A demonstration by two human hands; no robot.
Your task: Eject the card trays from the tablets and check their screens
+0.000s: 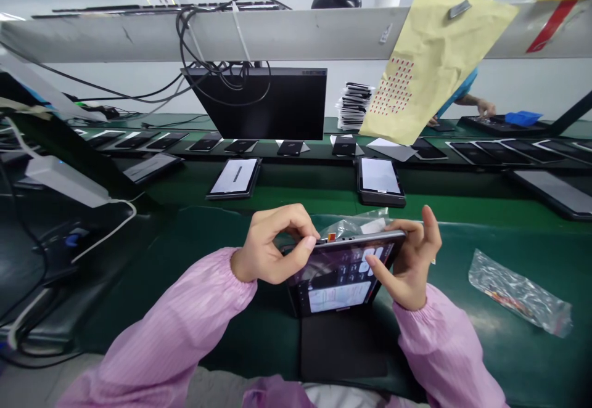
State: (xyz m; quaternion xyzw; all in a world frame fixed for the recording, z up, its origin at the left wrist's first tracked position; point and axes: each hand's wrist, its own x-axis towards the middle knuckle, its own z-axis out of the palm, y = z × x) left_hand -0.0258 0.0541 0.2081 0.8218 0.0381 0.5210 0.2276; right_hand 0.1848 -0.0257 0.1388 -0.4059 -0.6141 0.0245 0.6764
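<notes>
Across a green table (152, 309), close to the person, a tablet (340, 278) is standing tilted, its lit screen facing back toward the wearer, while a dark flap (340, 349) is lying below its lower edge. The right hand (409, 260) is clasping the tablet's right side, thumb over the screen and fingers toward the back. The left hand (275, 244) is pinching at the top edge, thumb and forefinger together (whether anything small is sitting between them, I cannot tell). Just beside that pinch, a little orange piece (332, 236) is showing. Working well here probably means letting the right hand do the bracing, with its thumb pressing only lightly on the glass, and letting the left fingertips work squarely to the edge; a sideways twist could be tipping the tablet or scuffing its rim.

Along the back of the room, a pale beam (296, 35) is running from side to side, a black monitor (263, 109) is showing below it, and a yellow paper (425, 63) is hanging down in front. Two more tablets (235, 177) are lying face up beyond the hands. A clear bag (518, 294) is resting on the right, and far off another person's hand (485, 107) is hovering near a dark tray (502, 127).
</notes>
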